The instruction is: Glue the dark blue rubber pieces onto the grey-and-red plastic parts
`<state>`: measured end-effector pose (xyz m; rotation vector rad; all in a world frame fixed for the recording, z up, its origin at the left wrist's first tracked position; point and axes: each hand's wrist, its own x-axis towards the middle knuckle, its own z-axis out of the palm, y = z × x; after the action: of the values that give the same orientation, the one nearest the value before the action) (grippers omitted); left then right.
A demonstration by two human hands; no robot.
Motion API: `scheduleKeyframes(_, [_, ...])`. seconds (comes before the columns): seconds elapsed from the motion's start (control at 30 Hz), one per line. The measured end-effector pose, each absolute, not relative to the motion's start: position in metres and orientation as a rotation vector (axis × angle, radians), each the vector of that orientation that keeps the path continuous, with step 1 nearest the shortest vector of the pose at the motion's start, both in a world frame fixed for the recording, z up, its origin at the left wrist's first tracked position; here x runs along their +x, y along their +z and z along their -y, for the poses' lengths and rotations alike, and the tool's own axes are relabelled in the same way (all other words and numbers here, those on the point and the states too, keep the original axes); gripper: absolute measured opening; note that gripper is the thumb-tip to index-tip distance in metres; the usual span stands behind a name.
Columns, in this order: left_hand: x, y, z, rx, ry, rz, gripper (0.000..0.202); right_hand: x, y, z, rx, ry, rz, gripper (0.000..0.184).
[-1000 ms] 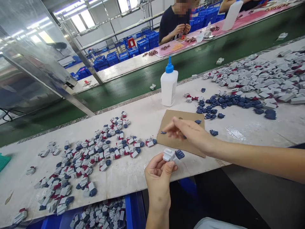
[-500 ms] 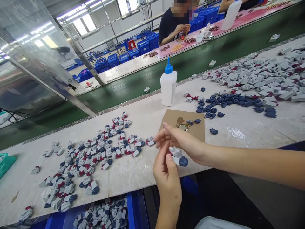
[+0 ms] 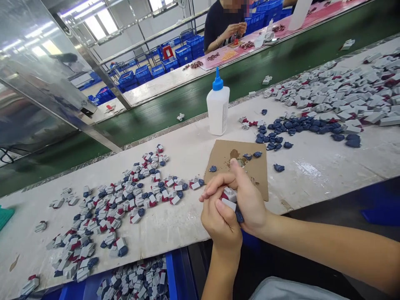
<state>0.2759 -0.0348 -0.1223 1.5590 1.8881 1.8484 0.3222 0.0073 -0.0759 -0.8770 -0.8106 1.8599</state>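
The left hand (image 3: 222, 223) pinches a grey-and-navy piece (image 3: 230, 203), the right hand (image 3: 250, 200) pressed round it; the 2 meet just near of the cardboard (image 3: 222, 159). Watching from here, I'd worry lopsided squeezing could skew the navy end (image 3: 239, 216).

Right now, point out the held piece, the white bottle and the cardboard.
Held piece (image 3: 230, 204): head view, on its light gray front face.
White bottle (image 3: 218, 111): head view, mid-body, below the blue cap.
Cardboard (image 3: 221, 153): head view, bare upper-left area.
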Motion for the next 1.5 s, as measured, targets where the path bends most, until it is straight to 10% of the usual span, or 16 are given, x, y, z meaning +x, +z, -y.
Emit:
scheduleKeyframes(1.0, [0.272,-0.137,0.032,1.352,1.812,-1.994,0.036,0.304,-0.086,-0.029,-0.950,2.014,0.689,0.073])
scheduleKeyframes(1.2, [0.212,-0.145,0.029,1.438,1.470,-2.324,0.038,0.253,-0.105,-0.041,-0.975,1.597,1.428,0.081])
scheduleKeyframes(1.5, [0.162,-0.142,0.040,1.665,0.999,-2.795,0.044,0.200,-0.079,-0.138,-0.868,0.892,2.020,0.041])
